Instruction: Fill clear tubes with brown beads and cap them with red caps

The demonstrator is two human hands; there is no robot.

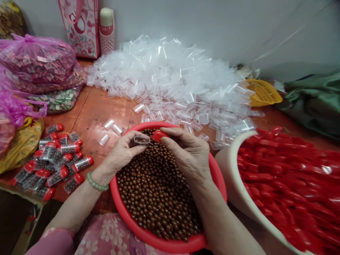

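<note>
My left hand (124,148) is closed on a small clear plastic container (141,140), its open mouth facing me and brown balls showing inside. Close beside it, my right hand (187,150) pinches a red cap (159,135) between thumb and fingers. Cap and container are a short gap apart. Both hands are over a red basin (115,198) that holds many shiny brown balls (156,198).
Filled, red-capped containers (57,159) lie piled at left. Behind the basin spreads a heap of empty clear containers (170,78). A white tub (236,159) of red caps (289,184) stands at right. Pink bags (39,60), a flask (106,33) and a yellow basket (262,92) sit farther back.
</note>
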